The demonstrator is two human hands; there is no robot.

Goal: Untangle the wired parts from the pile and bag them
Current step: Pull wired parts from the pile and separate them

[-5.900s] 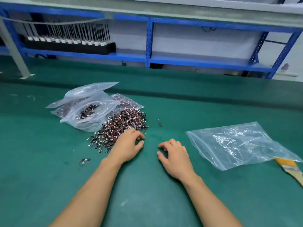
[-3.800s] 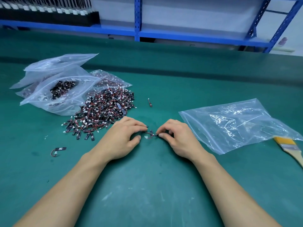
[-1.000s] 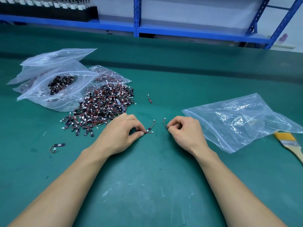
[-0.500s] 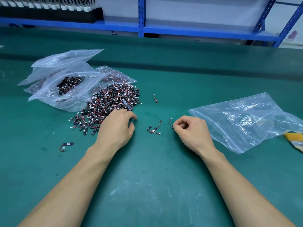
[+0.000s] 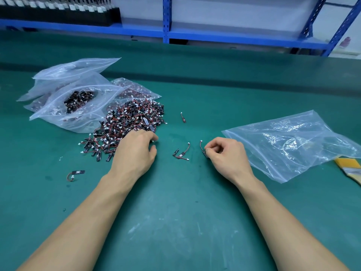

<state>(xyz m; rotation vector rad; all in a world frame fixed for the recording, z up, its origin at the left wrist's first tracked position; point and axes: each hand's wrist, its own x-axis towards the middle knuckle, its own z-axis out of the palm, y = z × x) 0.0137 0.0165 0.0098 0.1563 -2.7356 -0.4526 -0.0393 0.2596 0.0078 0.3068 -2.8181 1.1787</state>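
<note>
A pile of small black wired parts (image 5: 134, 118) with red wires and white plugs lies left of centre on the green mat. My left hand (image 5: 134, 155) rests at the pile's near edge, fingers loosely curled, thumb and forefinger apart. My right hand (image 5: 226, 155) pinches one wired part (image 5: 202, 148), whose wire curves up out of the fingers. Two separated parts (image 5: 181, 153) lie on the mat between my hands. An empty clear zip bag (image 5: 289, 141) lies just right of my right hand.
Several clear bags (image 5: 78, 102) holding parts are stacked at the left behind the pile. Single parts lie at the far middle (image 5: 183, 117) and near left (image 5: 75, 174). A yellow brush (image 5: 349, 169) is at the right edge. Blue shelving (image 5: 166, 34) runs along the back.
My hands pulled a tangled pair apart. My left hand then put its parts down on the mat and moved left to the pile. My right hand keeps pinching its part.
</note>
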